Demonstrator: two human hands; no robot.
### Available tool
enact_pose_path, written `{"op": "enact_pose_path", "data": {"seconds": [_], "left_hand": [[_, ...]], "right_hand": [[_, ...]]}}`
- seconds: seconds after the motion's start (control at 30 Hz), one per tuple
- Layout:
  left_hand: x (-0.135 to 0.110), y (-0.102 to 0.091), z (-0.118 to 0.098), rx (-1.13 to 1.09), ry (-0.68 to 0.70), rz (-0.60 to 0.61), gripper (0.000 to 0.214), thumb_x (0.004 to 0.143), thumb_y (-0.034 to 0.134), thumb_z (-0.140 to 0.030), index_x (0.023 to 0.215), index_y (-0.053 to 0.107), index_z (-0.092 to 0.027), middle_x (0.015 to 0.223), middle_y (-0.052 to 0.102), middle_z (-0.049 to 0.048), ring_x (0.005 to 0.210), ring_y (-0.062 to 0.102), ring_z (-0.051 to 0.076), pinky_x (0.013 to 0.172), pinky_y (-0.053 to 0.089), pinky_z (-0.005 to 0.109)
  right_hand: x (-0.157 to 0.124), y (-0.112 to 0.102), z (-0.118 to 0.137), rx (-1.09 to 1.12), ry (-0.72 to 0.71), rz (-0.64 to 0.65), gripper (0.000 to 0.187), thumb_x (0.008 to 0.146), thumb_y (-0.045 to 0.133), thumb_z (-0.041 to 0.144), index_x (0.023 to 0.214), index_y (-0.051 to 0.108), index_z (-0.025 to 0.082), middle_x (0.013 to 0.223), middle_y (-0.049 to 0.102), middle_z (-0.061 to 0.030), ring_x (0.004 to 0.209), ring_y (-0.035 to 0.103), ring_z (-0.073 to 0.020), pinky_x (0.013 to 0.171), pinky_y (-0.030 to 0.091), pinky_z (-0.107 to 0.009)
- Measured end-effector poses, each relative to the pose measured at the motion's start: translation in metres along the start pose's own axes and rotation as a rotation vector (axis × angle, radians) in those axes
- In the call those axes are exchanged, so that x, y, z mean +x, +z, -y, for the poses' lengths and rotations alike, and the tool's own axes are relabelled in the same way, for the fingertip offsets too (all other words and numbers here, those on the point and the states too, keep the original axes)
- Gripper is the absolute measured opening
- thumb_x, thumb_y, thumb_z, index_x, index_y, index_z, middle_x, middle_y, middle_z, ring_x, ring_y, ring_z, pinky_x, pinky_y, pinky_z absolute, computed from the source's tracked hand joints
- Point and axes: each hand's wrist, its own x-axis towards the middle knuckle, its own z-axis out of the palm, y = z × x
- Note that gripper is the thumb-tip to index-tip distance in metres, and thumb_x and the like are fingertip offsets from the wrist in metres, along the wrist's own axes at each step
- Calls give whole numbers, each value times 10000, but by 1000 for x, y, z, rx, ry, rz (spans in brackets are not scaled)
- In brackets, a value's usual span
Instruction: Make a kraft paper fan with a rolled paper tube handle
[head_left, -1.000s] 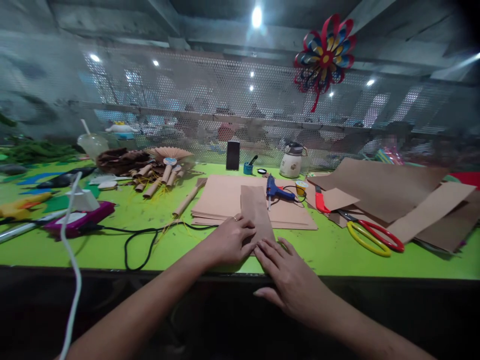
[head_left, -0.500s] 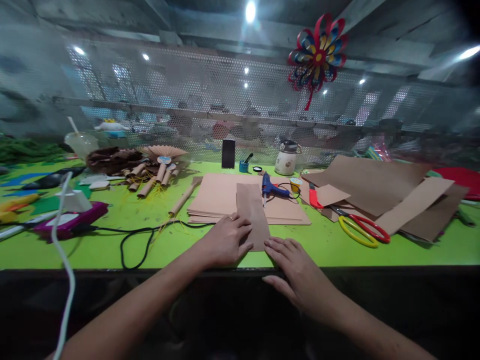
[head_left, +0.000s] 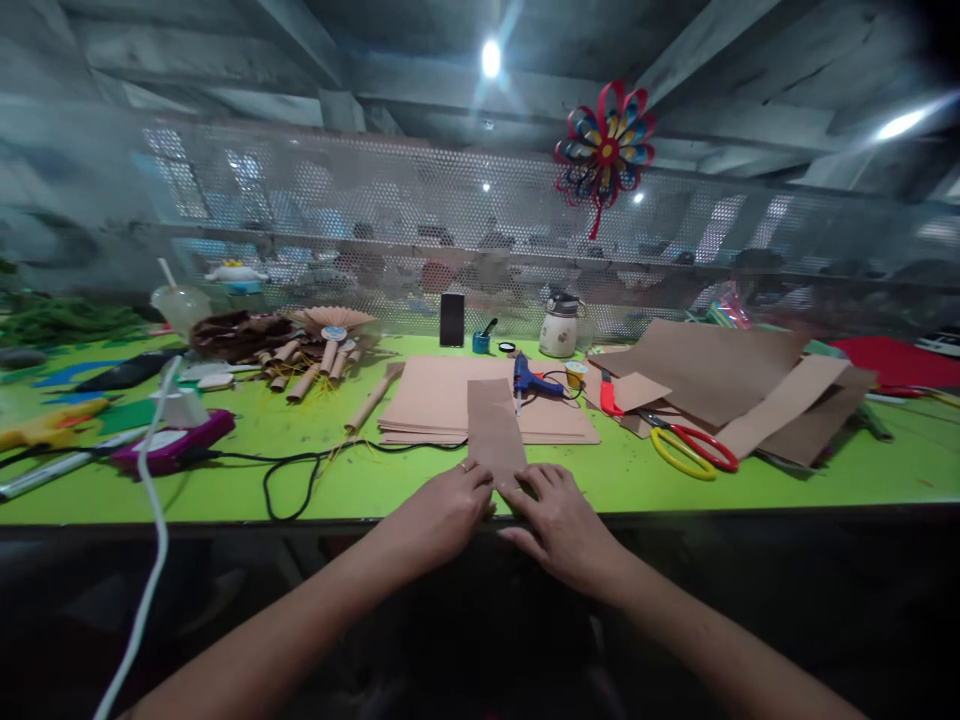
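Observation:
A brown paper strip (head_left: 496,425) lies lengthwise before me, its far end resting over a stack of tan paper sheets (head_left: 427,392). My left hand (head_left: 454,505), with a ring on one finger, is closed at the strip's near left corner, fingers bent onto the paper. At the near right corner, my right hand (head_left: 562,515) touches the strip with its fingertips; its thumb stands apart, near the table edge. Both hands cover the strip's near edge. Just right of the strip's far end is a blue hot glue gun (head_left: 534,378).
Scissors (head_left: 694,450) with red and yellow handles and large brown paper sheets (head_left: 720,370) lie right. Left are a purple power strip (head_left: 176,445), a black cable (head_left: 289,490) and several paper tubes (head_left: 304,383). A phone (head_left: 452,320) and a flask (head_left: 559,327) stand behind.
Both hands have come together at the strip's near edge; the left slid down from the strip's middle and its fingers bent. The strip has moved slightly toward me. The view has shifted.

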Motion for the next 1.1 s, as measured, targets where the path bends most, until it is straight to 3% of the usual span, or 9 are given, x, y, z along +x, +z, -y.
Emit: {"op": "enact_pose_path", "data": {"seconds": [0.17, 0.5, 0.77, 1.1], "left_hand": [[-12, -5, -10, 1, -103, -39, 306, 881, 524, -297, 1134, 570, -131, 1110, 596, 148, 1087, 528, 278, 918, 460, 423], [-29, -7, -7, -15, -144, -69, 398, 866, 554, -289, 1248, 507, -187, 1178, 568, 131, 1115, 523, 258, 947, 460, 412], [-30, 3, -5, 43, -125, -123, 402, 856, 569, -268, 1241, 486, -187, 1158, 558, 126, 1105, 505, 256, 934, 460, 439], [-30, 3, -7, 23, -130, -137, 290, 879, 523, -273, 1152, 521, -175, 1113, 555, 114, 1066, 486, 251, 913, 441, 425]], "right_hand": [[-10, 3, -12, 50, 20, -26, 400, 902, 524, 380, 1256, 525, 193, 1244, 561, -102, 1131, 447, -270, 960, 354, -447], [-21, 8, -21, 80, 50, -135, 379, 899, 536, 362, 1228, 562, 177, 1233, 596, -80, 1130, 472, -255, 962, 387, -439], [-22, 19, -18, 72, 49, -255, 367, 882, 557, 342, 1199, 580, 160, 1184, 620, -105, 1112, 486, -259, 949, 408, -441], [-23, 16, -18, 60, 41, -245, 368, 893, 535, 355, 1200, 579, 156, 1192, 612, -108, 1108, 476, -269, 938, 412, -450]]}}
